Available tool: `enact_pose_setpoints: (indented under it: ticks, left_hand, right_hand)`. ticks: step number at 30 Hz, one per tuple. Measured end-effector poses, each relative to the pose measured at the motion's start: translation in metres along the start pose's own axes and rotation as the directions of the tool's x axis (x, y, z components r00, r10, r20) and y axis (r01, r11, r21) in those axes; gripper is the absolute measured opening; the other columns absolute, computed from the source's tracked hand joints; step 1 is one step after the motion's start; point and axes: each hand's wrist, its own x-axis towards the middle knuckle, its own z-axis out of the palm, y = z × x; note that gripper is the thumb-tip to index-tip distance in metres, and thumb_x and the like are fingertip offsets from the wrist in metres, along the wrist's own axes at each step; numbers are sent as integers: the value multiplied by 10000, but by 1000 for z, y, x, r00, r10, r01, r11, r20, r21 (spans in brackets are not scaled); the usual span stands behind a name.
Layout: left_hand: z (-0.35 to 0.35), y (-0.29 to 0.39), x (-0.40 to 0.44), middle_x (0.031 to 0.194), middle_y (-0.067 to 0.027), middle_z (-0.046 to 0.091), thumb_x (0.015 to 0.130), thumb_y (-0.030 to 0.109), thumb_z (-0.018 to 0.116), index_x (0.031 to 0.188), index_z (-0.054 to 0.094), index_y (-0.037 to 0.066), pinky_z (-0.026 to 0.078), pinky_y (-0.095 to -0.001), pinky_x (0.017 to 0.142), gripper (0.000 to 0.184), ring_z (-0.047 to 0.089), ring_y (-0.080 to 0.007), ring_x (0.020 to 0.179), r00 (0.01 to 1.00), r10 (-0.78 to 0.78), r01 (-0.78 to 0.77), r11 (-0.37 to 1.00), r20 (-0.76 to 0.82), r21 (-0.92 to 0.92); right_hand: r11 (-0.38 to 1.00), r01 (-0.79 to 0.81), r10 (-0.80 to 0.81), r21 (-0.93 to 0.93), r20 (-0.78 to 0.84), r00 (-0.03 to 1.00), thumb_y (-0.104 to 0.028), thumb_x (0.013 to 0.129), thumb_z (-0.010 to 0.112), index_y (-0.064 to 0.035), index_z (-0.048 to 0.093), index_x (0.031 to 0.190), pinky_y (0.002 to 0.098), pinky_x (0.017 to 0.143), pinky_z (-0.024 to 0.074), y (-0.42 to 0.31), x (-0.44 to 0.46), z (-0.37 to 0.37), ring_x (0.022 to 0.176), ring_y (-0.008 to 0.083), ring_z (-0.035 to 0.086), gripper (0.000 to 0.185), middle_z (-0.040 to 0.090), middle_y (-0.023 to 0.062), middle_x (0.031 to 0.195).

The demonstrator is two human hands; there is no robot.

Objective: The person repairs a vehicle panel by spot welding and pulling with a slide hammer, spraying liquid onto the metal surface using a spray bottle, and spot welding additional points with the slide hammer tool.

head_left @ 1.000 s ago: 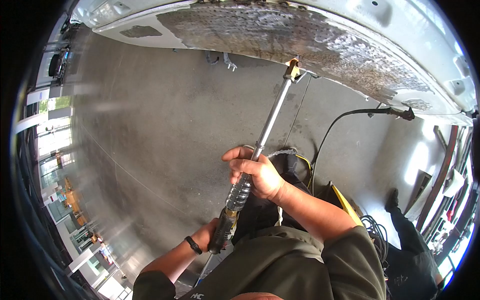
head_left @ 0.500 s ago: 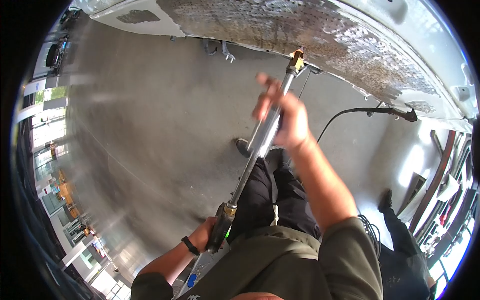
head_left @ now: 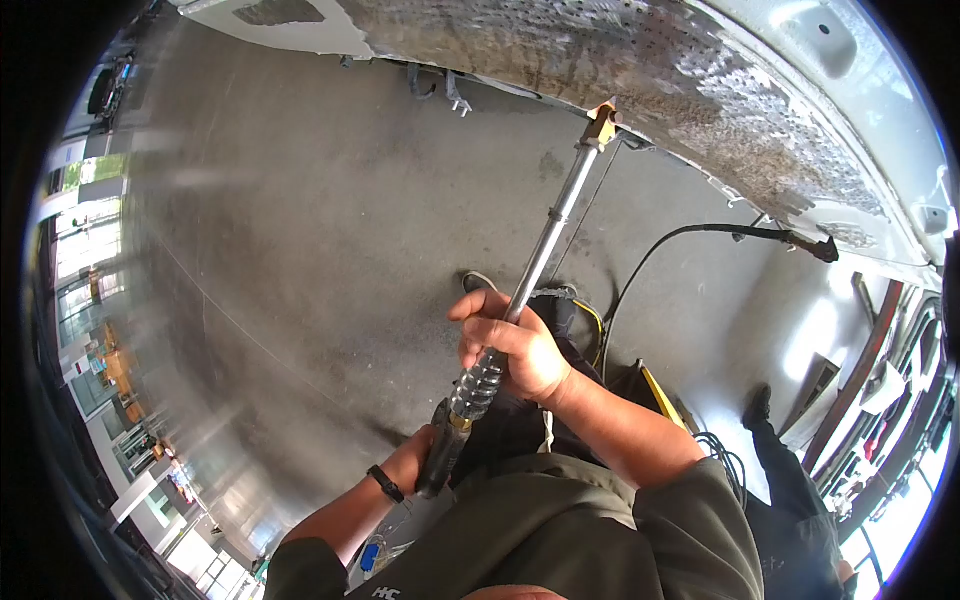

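Slide hammer (head_left: 545,248), left fingers (head_left: 424,441) gripping, right fingers (head_left: 494,335) curled round its weight (head_left: 478,386); pitted panel (head_left: 620,60) beyond them looks unfinished.

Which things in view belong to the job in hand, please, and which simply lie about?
In the job:
long silver metal rod with brass-coloured tip
dark ribbed cylindrical grip
scraped grey metal panel

Apparently lying about:
long red-brown bar
white sheet-like item

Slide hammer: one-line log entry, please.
slide hammer | left-hand grip: rear handle | right-hand grip: loosely around ribbed weight | yellow tip: at scraped panel
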Motion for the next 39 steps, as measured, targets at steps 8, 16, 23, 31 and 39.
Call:
enact_pose_setpoints:
  ticks: [8,16,23,31,39]
  left_hand:
    - [6,8,2,806,-116,688,1066,639,382,1098,675,86,610,-433,637,627,692,-288,637,1000,4,-4,1000,-18,-7]
    - [14,13,-5,815,-113,685,1043,575,432,1104,633,65,598,-399,608,551,684,-256,618,999,-39,38,997,-19,-67]
    - [17,-4,-3,784,-80,665,1037,637,428,1112,635,97,608,-393,585,584,690,-231,625,1000,0,-2,998,-27,-69]
    - [38,5,-7,736,-57,669,1075,491,455,1046,645,79,578,-329,491,455,677,-194,539,997,9,-16,996,-72,-91]
    - [28,6,11,743,-91,684,1053,576,443,1034,649,74,573,-358,556,542,667,-220,578,997,68,-65,995,39,-80]
  right_hand:
    - [1000,0,0,2,29,1000,-120,921,654,21,648,1186,299,738,524,-7,2,-5,758,153,642,300,623,27,853]
    - [982,172,-166,-74,79,983,-160,872,647,74,442,1451,301,767,521,-51,20,-24,765,205,673,658,677,109,802]
    - [922,381,-380,-67,35,924,-237,979,641,45,527,1350,302,658,538,-86,43,-43,692,177,669,480,654,67,784]
    - [997,72,-73,30,31,997,-106,909,651,38,567,1347,333,752,517,22,-17,-14,755,183,632,468,593,32,785]
    - [999,-4,5,-37,16,1000,-129,919,635,18,587,1328,313,736,515,-6,-1,-12,762,161,629,437,612,35,819]
